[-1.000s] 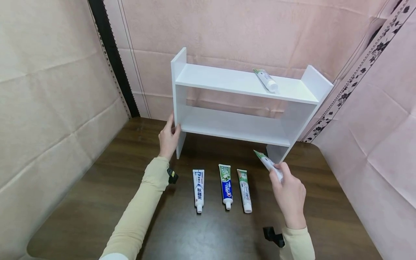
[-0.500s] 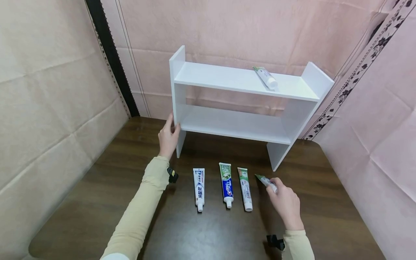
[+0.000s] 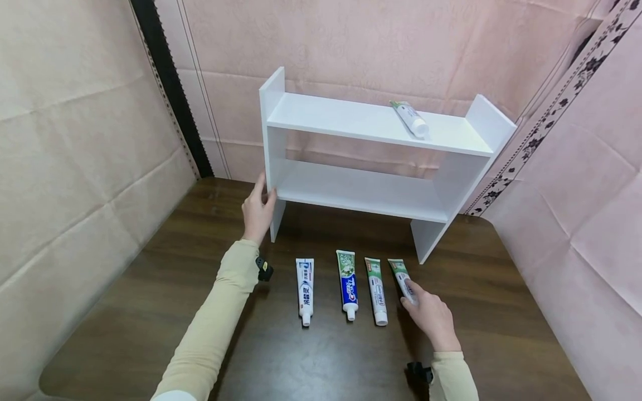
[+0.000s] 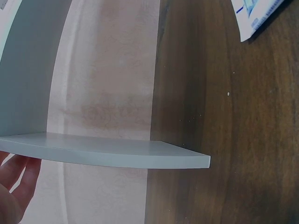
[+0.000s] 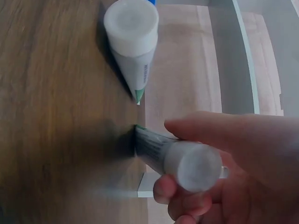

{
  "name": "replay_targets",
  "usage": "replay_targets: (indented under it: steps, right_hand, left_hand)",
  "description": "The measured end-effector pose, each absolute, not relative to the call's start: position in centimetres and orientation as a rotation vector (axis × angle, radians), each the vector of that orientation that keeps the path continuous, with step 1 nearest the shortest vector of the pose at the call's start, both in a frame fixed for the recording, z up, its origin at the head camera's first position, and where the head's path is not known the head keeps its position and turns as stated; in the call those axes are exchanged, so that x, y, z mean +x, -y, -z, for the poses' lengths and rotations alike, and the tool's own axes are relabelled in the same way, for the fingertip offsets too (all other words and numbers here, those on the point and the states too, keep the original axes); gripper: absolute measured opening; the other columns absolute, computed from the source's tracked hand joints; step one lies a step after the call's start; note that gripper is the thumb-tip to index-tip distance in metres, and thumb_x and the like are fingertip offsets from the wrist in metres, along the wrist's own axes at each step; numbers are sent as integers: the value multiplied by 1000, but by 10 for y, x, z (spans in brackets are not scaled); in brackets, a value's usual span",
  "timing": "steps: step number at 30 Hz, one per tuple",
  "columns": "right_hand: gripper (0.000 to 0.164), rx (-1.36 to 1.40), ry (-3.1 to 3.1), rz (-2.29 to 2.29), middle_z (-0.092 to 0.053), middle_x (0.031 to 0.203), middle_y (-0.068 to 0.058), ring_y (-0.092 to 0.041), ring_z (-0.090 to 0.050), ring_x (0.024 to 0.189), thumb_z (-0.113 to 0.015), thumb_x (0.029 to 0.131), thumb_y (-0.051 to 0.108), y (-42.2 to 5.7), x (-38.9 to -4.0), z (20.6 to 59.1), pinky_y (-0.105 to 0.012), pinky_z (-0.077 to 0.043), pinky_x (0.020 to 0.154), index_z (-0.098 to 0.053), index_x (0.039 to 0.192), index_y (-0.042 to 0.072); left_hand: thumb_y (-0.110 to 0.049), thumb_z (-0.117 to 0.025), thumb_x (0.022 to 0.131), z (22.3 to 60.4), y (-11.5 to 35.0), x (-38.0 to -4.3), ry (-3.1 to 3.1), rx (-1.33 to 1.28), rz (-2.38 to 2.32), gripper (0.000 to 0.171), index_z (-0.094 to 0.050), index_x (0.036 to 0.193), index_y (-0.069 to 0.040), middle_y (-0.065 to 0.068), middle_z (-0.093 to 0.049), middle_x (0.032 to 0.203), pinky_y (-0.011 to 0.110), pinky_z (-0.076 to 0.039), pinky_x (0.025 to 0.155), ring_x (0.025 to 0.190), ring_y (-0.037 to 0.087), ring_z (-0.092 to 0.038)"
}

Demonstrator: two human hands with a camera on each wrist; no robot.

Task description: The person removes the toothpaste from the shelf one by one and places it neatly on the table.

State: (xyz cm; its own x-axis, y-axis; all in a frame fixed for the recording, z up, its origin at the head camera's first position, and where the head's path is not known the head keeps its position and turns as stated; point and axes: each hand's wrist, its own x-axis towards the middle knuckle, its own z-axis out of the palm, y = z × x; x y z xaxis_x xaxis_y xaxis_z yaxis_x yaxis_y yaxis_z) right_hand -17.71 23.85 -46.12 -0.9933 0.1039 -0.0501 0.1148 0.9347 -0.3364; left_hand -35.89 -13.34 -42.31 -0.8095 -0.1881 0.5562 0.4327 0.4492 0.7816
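My right hand [image 3: 428, 316] holds a green-and-white toothpaste tube [image 3: 399, 271] near its cap end, just right of a row of tubes. In the right wrist view, thumb and fingers pinch this tube, its white cap [image 5: 200, 167] facing the camera and its green end low at the tabletop. My left hand [image 3: 258, 213] touches the outer side of the left panel of a white two-tier shelf [image 3: 361, 189]; in the left wrist view its fingers [image 4: 23, 179] lie against that panel. The row has a similar green-and-white tube [image 3: 377, 292], a blue-and-green tube [image 3: 348, 285] and a white-and-blue tube [image 3: 305, 291].
Another green-and-white tube [image 3: 410, 119] lies on the top board of the shelf, right of its middle. A brown wood-grain table [image 3: 241, 345] carries everything. Pale cloth [image 3: 361, 44] hangs behind and at both sides. Each wrist wears a small black camera mount.
My right hand has come down and left with its tube, which has turned more upright in view, parallel to the row. The left hand stays at the shelf's side.
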Motion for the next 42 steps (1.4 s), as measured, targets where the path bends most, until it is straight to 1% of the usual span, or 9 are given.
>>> replay_targets:
  steps: [4,11,14,19,23,27,30,35,42]
  right_hand:
    - [53,142,-3046,534,-62,117,-32,-24,-53,69,-64,90,26,-239,-179,463,-32,-38,54,-53,138,8]
    - [46,167,-3003,565,-66,83,-15,-18,-42,51,-62,93,24,-239,-181,464,-28,-34,48,-57,135,7]
    - [43,156,-3030,554,-68,87,-18,-18,-43,53,-61,93,25,-236,-183,463,-28,-33,48,-59,132,6]
    - [41,177,-3111,546,-68,106,-27,-21,-51,58,-59,93,23,-233,-184,460,-29,-35,47,-61,127,0]
    - [40,202,-3191,565,-68,103,-28,-24,-55,60,-58,94,22,-229,-187,452,-30,-38,47,-60,126,-1]
    - [37,144,-3308,593,-67,88,-21,-26,-57,63,-59,93,22,-224,-193,438,-33,-40,48,-62,124,2]
    - [34,77,-3418,620,-65,82,-16,-29,-59,68,-59,94,22,-220,-198,421,-38,-43,50,-63,123,4]
    - [35,15,-3605,729,-63,94,-18,-34,-58,82,-58,95,21,-209,-207,368,-49,-49,60,-60,126,6]
    - [45,-288,-3903,947,-54,114,-25,-39,-46,94,-60,94,20,-194,-239,280,-48,-40,74,-52,137,9]
  left_hand:
    - [-23,-51,100,424,134,-359,2116,-205,1383,52,-37,149,-31,18,-58,136,52,-55,89,111,37,-66]
    - [-23,-51,100,424,133,-359,2113,-208,1388,51,-38,149,-30,17,-58,137,51,-54,91,114,36,-64]
    - [-22,-52,100,422,133,-359,2112,-198,1389,51,-38,149,-29,17,-58,137,50,-54,91,113,35,-65]
    - [-22,-52,100,422,133,-360,2126,-199,1390,51,-38,149,-29,15,-57,139,50,-54,92,115,35,-64]
    - [-22,-52,100,422,133,-359,2128,-193,1390,51,-39,149,-29,15,-57,138,50,-54,92,115,35,-64]
    - [-22,-52,100,423,134,-359,2129,-195,1387,51,-39,149,-29,15,-57,139,50,-54,92,114,35,-64]
    - [-22,-51,100,422,134,-359,2133,-192,1382,51,-38,149,-29,15,-56,139,49,-54,91,113,35,-65]
    - [-22,-52,100,422,135,-358,2139,-187,1386,52,-38,149,-29,17,-57,138,50,-55,90,112,36,-66]
    - [-23,-53,100,423,134,-360,2128,-185,1392,51,-39,149,-27,17,-57,138,49,-54,91,113,36,-65]
